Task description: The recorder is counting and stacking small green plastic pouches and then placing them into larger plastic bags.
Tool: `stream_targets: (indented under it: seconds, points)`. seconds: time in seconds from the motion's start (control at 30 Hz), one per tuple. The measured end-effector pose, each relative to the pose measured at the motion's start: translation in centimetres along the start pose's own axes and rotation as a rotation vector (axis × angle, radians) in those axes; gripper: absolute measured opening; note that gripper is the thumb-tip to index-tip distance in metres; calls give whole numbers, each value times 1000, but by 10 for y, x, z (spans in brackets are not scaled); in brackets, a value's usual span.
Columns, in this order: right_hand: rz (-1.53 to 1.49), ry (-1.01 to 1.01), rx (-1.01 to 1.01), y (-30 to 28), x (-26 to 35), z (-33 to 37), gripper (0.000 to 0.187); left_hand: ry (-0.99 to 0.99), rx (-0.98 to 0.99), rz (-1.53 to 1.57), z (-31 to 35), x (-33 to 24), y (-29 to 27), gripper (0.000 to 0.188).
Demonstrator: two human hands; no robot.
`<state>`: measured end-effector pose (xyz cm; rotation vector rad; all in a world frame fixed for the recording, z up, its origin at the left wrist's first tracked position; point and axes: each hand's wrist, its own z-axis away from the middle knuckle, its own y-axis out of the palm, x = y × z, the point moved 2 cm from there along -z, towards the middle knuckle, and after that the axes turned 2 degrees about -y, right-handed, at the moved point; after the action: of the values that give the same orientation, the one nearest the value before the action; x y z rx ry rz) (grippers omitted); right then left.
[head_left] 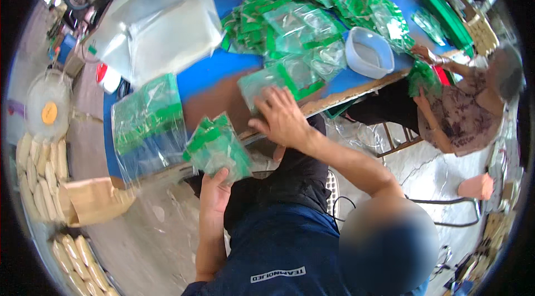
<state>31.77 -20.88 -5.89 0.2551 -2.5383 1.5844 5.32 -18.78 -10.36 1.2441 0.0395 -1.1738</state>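
Observation:
A small bundle of clear plastic bags with green bands (222, 148) is pinched in my left hand (214, 189), thumb on top, just off the table's front edge. My right hand (283, 120) lies with fingers spread on a similar clear and green bag (256, 85) at the edge of the blue table. Behind that bag spreads a big loose pile of green and clear bags (301, 23). To the left, a larger clear bag holding a green-banded stack (146, 120) rests on the tabletop.
A translucent plastic tub (369, 65) stands right of the pile, and a large whitish bin (167, 28) at the back left. A co-worker (468, 101) sits at the right, handling green bags. A brown cardboard box (95, 201) is at the lower left, beside stacked pale packages (42, 170).

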Motion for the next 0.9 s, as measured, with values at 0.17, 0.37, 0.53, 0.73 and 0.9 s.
stream_targets:
  seconds: [0.17,0.37,0.53,0.73,0.9]
  points:
    - [-532,-144,72,-13,19,-3,34,-122,-35,-109,-21,10,10,47]
    - [38,164,-149,1,-30,-13,50,-90,-6,-152,-13,10,7,51]
    - [-737,-4,135,-13,18,4,31,-114,88,-242,-23,7,13,47]
    - [96,436,-378,-26,-125,-5,53,-174,129,-188,-35,17,11,44]
    - [251,351,-82,-21,-83,32,66,-127,27,-126,-21,29,7,45]
